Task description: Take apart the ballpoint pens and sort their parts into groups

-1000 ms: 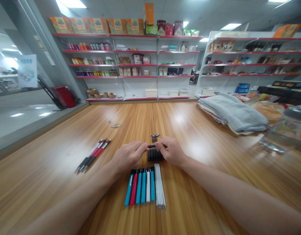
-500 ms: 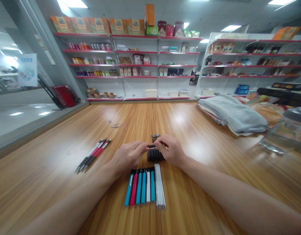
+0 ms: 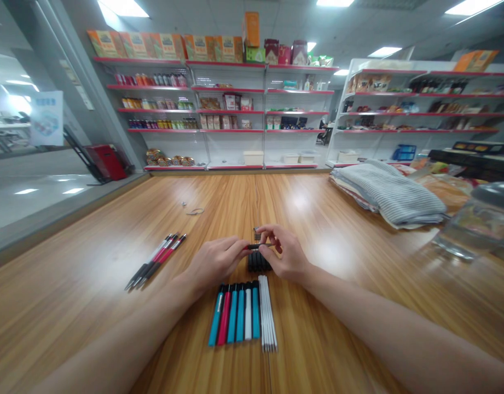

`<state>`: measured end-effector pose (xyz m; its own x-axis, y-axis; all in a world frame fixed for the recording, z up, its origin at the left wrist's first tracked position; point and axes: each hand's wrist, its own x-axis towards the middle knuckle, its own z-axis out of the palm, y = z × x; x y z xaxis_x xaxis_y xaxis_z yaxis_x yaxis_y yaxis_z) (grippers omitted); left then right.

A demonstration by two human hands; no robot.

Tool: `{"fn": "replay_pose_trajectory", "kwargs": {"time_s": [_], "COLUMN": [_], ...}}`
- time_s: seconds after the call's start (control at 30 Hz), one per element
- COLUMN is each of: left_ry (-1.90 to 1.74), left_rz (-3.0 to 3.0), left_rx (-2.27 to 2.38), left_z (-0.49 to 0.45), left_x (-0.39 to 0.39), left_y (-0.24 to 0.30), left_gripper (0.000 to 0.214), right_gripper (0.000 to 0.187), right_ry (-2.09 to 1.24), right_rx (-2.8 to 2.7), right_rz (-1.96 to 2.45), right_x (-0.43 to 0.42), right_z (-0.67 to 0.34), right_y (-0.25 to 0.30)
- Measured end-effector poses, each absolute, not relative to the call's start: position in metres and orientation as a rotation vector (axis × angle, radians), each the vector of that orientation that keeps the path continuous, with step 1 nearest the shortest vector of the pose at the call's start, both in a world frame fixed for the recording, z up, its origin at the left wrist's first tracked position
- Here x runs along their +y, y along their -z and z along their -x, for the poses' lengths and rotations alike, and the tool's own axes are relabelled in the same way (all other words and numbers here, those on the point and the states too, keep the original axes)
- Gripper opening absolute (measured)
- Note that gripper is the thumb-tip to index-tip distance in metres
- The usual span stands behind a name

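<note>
My left hand (image 3: 216,261) is closed around a pen (image 3: 253,247) with a black grip, its barrel mostly hidden in the fingers. At the pen's right end, my right hand (image 3: 287,254) has its thumb against the pen and its index finger bent up, apart from it. Just below the pen lies a row of black pen grips (image 3: 258,262), partly covered by the right hand. Small metal pen tips (image 3: 256,232) sit behind the fingers. Nearer me, blue, red and white pen barrels (image 3: 235,314) lie side by side, with several white refills (image 3: 268,314) to their right.
Several whole pens (image 3: 157,260) lie together on the left of the wooden table (image 3: 91,306). A thin ring-shaped strip (image 3: 195,211) is farther back. Folded striped cloth (image 3: 389,191) and a clear jar (image 3: 477,219) stand on the right. Stocked shelves (image 3: 231,112) rise beyond the table.
My right index finger has lifted off the pen, and the pen's right end now shows between the fingers. My left hand has stayed in place.
</note>
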<state>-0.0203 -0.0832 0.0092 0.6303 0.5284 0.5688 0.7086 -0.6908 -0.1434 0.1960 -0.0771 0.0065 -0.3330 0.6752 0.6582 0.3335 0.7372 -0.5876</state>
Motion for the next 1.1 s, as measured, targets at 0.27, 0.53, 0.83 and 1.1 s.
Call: {"fn": "replay_pose_trajectory", "kwargs": {"time_s": [0.27,0.53,0.83,1.1], "left_ry": [0.687,0.74,0.725,0.758], "left_rz": [2.469,2.472,2.474,2.458], "left_rx": [-0.978,-0.973,-1.004,-0.991], "left_z": [0.0203,0.0188,0.0181,0.0166], "left_x": [-0.0823,-0.0842,-0.0851,-0.0856], "left_y": [-0.0079,-0.0103,-0.0117,-0.0131], "left_gripper": [0.021,0.02,0.021,0.021], "right_gripper": [0.015,0.018,0.02,0.021], "right_ry": [-0.441,-0.44,-0.429,-0.383], "right_rx": [-1.955,-1.931,-1.914,-1.91], "right_rz": [0.802,0.788,0.811,0.773], "right_x": [-0.0759,-0.0778,-0.0761,-0.0778], "right_z": [-0.1942,-0.1948,-0.1946,-0.1952], "right_y": [-0.0073,-0.0081,-0.0071,-0.0089]}}
